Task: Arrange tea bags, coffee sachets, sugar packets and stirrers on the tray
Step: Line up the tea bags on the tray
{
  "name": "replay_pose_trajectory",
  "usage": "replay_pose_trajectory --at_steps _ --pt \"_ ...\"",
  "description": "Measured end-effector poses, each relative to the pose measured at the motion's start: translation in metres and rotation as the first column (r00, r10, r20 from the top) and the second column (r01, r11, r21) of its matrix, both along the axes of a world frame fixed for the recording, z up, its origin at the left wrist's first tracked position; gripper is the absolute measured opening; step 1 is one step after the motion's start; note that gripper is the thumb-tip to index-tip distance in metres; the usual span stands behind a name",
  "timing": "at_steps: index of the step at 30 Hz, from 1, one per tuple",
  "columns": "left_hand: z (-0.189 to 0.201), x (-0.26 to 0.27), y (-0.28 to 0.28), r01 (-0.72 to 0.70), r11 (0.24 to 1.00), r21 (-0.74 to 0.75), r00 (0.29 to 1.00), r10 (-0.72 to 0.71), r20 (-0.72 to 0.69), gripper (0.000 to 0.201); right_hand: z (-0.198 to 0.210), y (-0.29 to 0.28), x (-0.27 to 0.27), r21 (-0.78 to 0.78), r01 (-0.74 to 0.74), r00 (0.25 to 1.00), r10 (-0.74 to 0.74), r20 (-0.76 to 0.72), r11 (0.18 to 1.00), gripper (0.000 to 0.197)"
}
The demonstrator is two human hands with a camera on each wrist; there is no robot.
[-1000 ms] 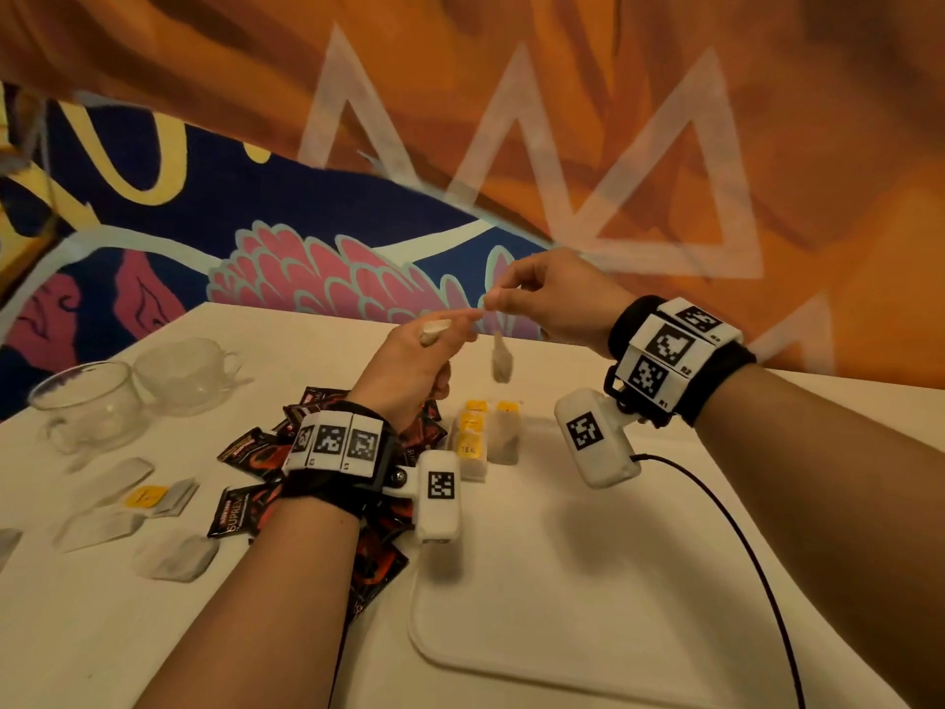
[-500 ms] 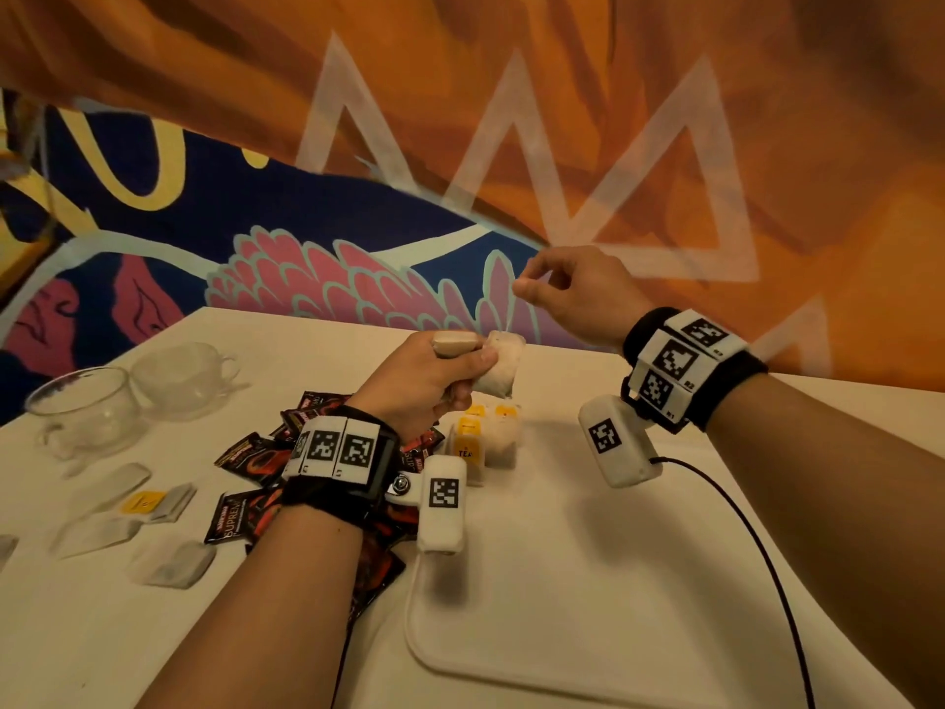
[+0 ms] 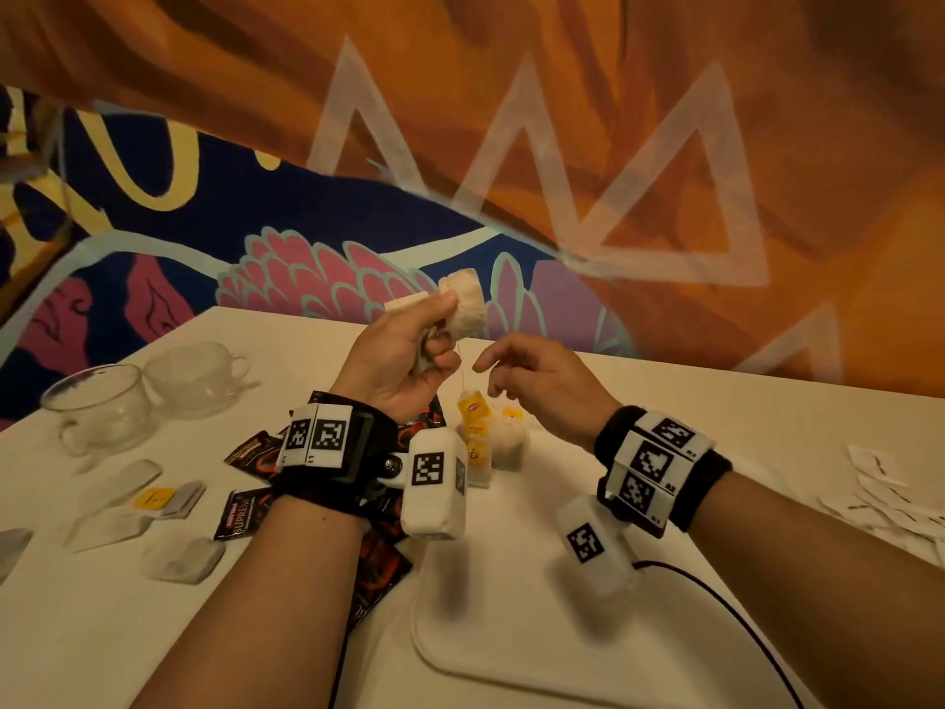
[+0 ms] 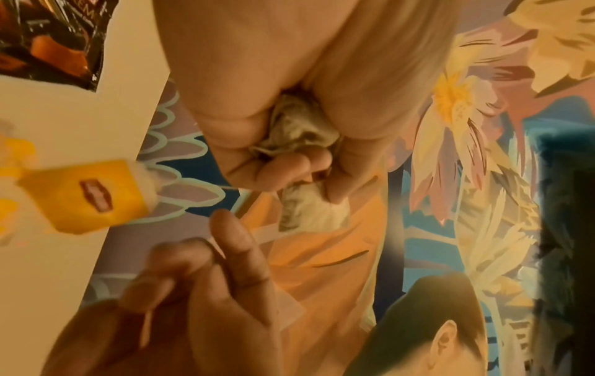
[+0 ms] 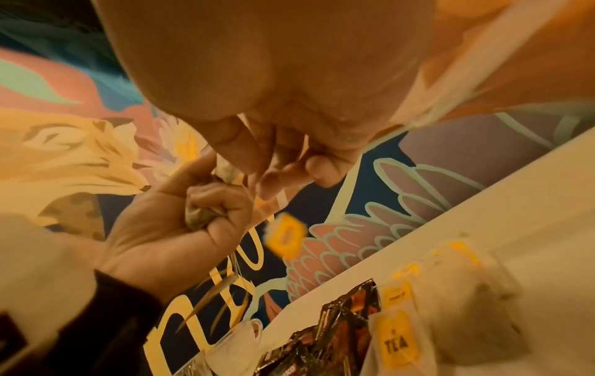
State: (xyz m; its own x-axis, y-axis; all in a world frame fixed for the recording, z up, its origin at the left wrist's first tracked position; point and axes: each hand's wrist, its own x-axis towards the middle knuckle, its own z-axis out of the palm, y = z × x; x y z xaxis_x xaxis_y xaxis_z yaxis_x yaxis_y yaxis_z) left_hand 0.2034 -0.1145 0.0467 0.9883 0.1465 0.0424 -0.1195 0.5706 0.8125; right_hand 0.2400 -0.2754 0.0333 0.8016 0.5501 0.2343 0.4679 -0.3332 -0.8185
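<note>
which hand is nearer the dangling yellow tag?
Right. The right hand hovers just beside the tag; the left hand is above it, gripping the tea bag.

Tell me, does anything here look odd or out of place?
Yes. The left hand grips a tea bag raised above the table, and its yellow tag dangles loose on the string. The coffee sachets lie in a heap beside the tray, not on it.

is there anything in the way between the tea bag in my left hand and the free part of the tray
Nothing visible blocks it. Your left hand holds the tea bag above the tray's far end, where other tea bags already stand. Its yellow tag dangles on a string beside your right hand.
</note>
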Motion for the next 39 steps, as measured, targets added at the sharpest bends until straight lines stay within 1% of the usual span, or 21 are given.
replay_pose_trajectory --at_steps 1,2,3,5,6,7,8,10,13,16,18,19,21,22,23,24,26,29,30,33,39 --pt "-0.001 0.000 0.001 -0.015 0.999 0.029 1.000 0.015 -0.010 0.005 0.001 0.001 0.000 0.036 0.017 1.000 -0.017 -0.010 0.999 0.019" --pt "-0.001 0.001 0.002 -0.023 0.998 0.066 1.000 0.024 -0.015 0.004 0.002 0.001 0.000 0.050 0.053 0.998 -0.054 0.018 0.997 0.014" --pt "-0.001 0.001 0.002 -0.028 0.994 0.105 0.999 0.030 -0.018 0.005 0.003 0.002 0.001 0.041 0.095 0.993 -0.098 0.062 0.995 0.016" --pt "-0.001 0.001 0.002 -0.034 0.983 0.183 0.999 0.038 -0.016 0.007 0.006 0.006 0.003 0.007 0.121 0.988 -0.121 0.098 0.993 0.035" --pt "0.000 0.001 0.001 -0.037 0.975 0.218 0.999 0.041 -0.014 0.008 0.008 0.009 0.003 -0.003 0.097 0.993 -0.096 0.071 0.995 0.043" --pt "0.000 0.001 0.000 -0.041 0.968 0.249 0.999 0.045 -0.014 0.009 0.008 0.012 0.004 -0.015 0.059 0.998 -0.059 0.033 0.998 0.046" --pt "0.000 0.001 -0.002 -0.043 0.961 0.273 0.999 0.050 -0.019 0.010 0.008 0.016 0.004 -0.018 0.022 1.000 -0.022 -0.004 1.000 0.045" --pt "0.002 0.000 -0.002 -0.047 0.957 0.287 0.998 0.059 -0.035 0.009 0.006 0.021 0.002 -0.002 -0.014 0.999 0.014 -0.050 1.000 0.031" --pt "0.003 -0.001 0.004 -0.090 0.967 0.240 0.994 0.103 -0.039 0.009 -0.001 0.020 -0.001 -0.013 0.026 0.999 -0.026 -0.021 1.000 0.012" --pt "0.002 0.000 0.009 -0.150 0.969 0.195 0.985 0.164 -0.055 0.012 -0.012 0.016 -0.004 -0.043 0.003 0.997 -0.006 -0.072 0.999 0.008" --pt "0.001 0.001 0.009 -0.153 0.971 0.185 0.984 0.168 -0.068 0.012 -0.017 0.014 -0.007 -0.029 0.030 0.998 -0.031 -0.045 0.999 0.005" --pt "0.001 0.001 0.009 -0.143 0.973 0.183 0.985 0.158 -0.072 0.012 -0.017 0.014 -0.007 -0.017 0.074 0.997 -0.075 -0.017 0.997 0.013" --pt "0.002 0.001 0.007 -0.109 0.975 0.193 0.989 0.126 -0.077 0.012 -0.015 0.018 -0.005 0.013 0.126 0.992 -0.126 -0.016 0.992 0.036" --pt "0.002 0.001 0.006 -0.091 0.975 0.205 0.991 0.110 -0.082 0.012 -0.012 0.021 -0.004 0.023 0.112 0.993 -0.111 -0.038 0.993 0.045" --pt "0.002 0.001 0.005 -0.076 0.972 0.221 0.991 0.097 -0.087 0.012 -0.010 0.025 -0.003 0.033 0.080 0.995 -0.077 -0.064 0.996 0.048" --pt "0.002 0.001 0.004 -0.064 0.969 0.237 0.992 0.088 -0.092 0.012 -0.009 0.029 -0.003 0.047 0.041 0.996 -0.037 -0.085 0.998 0.045" --pt "0.002 0.001 0.004 -0.058 0.964 0.259 0.991 0.088 -0.104 0.013 -0.010 0.034 -0.003 0.080 -0.001 0.994 0.010 -0.110 0.997 0.032" --pt "0.002 0.003 0.007 -0.078 0.963 0.257 0.986 0.112 -0.124 0.008 -0.013 0.032 -0.006 0.120 0.009 0.987 0.011 -0.160 0.993 0.008" --pt "0.002 0.003 0.009 -0.082 0.964 0.251 0.985 0.118 -0.128 0.007 -0.013 0.031 -0.008 0.124 0.005 0.984 0.017 -0.177 0.992 0.004" --pt "0.000 0.005 0.009 -0.089 0.966 0.242 0.984 0.123 -0.131 0.005 -0.016 0.025 -0.010 0.136 -0.014 0.969 0.047 -0.241 0.991 0.012" --pt "-0.005 0.009 0.010 -0.167 0.960 0.224 0.974 0.196 -0.114 0.003 -0.013 0.014 -0.017 0.187 -0.046 0.948 0.102 -0.301 0.981 0.012"
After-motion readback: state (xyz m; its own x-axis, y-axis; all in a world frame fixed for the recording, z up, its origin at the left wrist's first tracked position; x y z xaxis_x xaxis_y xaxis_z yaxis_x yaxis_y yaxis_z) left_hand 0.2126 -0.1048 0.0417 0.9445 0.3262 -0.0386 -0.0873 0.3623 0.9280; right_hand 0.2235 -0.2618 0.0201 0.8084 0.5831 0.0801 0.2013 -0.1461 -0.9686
